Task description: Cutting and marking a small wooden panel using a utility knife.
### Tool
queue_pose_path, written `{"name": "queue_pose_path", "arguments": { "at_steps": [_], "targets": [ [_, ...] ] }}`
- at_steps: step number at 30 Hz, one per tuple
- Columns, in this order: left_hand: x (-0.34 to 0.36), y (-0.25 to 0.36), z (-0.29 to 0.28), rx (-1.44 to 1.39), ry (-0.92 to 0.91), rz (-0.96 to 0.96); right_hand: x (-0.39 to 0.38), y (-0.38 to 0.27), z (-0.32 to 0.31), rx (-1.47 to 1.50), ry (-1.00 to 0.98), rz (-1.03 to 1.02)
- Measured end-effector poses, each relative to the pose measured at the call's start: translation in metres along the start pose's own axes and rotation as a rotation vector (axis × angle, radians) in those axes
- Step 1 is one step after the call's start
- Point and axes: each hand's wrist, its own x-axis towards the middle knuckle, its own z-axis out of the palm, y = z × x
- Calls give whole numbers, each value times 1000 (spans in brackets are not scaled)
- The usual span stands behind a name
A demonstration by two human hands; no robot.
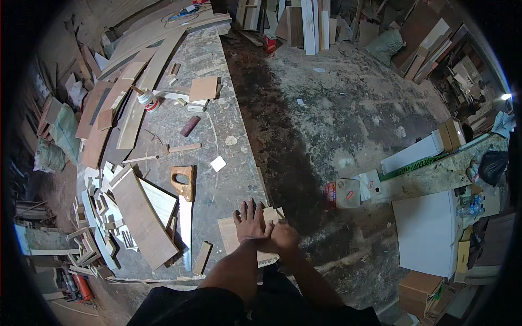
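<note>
Overall light: dim and flat, a muted indoor workshop tone with greyish colours.
Light source: one small bright spot [506, 96] at the right rim, blown out to white.
Shadows: a broad dark band on the floor [348, 119] just right of the tabletop [228, 163]; soft shade under the boards.
Glare: the white panel [427, 231] at lower right reads pale but keeps its edges.
Distortion: strong fisheye; the tabletop's long edge bows, and a black vignette fills the corners.
Sharpness: the centre is fairly crisp; the rim turns smeared and murky, with details lost at the far left.
</note>
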Motion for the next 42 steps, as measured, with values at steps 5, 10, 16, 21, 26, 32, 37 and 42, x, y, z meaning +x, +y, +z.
{"name": "queue_pose_path", "arguments": {
  "at_steps": [5,10,16,21,26,32,37,42],
  "targets": [
    [0,-5,5,-36,98,7,-3,1,-15,96,-6,-30],
    [-1,-3,0,-34,86,1,-14,-4,-16,31,0,-1],
    [-3,-5,2,-32,53,-7,1,1,-12,-17,65,-168],
    [-1,1,-8,-19,30,0,4,6,-9,49,17,-72],
    [-2,-8,5,-14,46,-23,-11,-10,-33,34,-30,-102],
    [-2,-2,7,-14,62,12,-1,-2,-10,91,32,-80],
    [-3,-4,3,-9,26,-25,-4,1,-20,40,-26,-91],
    [-1,-2,5,-15,72,18,16,9,-4,48,21,-126]
  ]
}}
